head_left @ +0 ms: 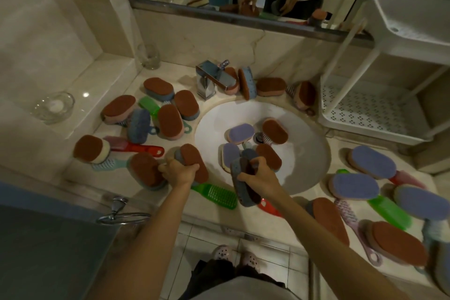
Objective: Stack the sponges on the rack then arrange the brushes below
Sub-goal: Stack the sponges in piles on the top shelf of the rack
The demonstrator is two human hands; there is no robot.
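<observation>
Oval sponges with brown or purple scrub faces lie all over the counter and in the sink basin (304, 168). My left hand (179, 170) grips a brown-faced sponge (192, 161) at the basin's left rim. My right hand (258, 175) holds a small stack of blue sponges (243, 185) over the basin's front edge. A green brush (216, 193) lies between my arms, and a red brush (143, 147) rests on the left counter. The white rack (370, 112) stands at the right with bare shelves.
A chrome faucet (214, 78) sits behind the basin. A glass dish (54, 107) and a glass cup (148, 56) stand on the left ledge. More sponges and green, pink and red brushes crowd the right counter (379, 204). A mirror hangs above. A towel ring (119, 214) juts out below left.
</observation>
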